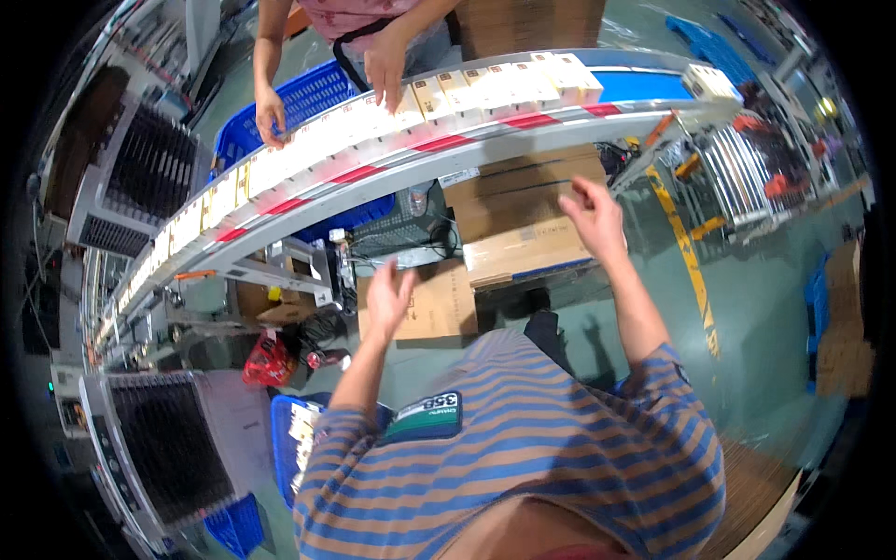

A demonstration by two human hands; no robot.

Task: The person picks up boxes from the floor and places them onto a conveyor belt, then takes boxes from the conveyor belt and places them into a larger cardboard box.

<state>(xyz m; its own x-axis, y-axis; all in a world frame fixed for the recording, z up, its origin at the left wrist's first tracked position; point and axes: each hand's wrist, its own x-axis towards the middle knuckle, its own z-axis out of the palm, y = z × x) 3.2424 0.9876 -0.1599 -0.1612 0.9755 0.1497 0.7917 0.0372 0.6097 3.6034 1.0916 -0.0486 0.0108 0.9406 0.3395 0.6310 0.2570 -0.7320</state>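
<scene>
My left hand (388, 297) is raised over a brown cardboard carton (439, 313), fingers apart and holding nothing. To the right, my right hand (595, 218) hangs in the air by the edge of a larger cardboard carton (523, 210), its fingers also spread and bare. Beyond both hands, a long row of small white and cream boxes (439, 101) stands packed side by side on a conveyor (644, 86) with a blue belt. One more box (709, 82) sits apart at the belt's right end. Neither of my hands touches the boxes.
Across the conveyor, a person's two hands (385, 67) reach to the row. Red-and-white tape (443, 144) runs along the near rail. Blue baskets (297, 98) stand behind and below it. A roller stand (747, 173) is at right, a red bag (271, 359) at left.
</scene>
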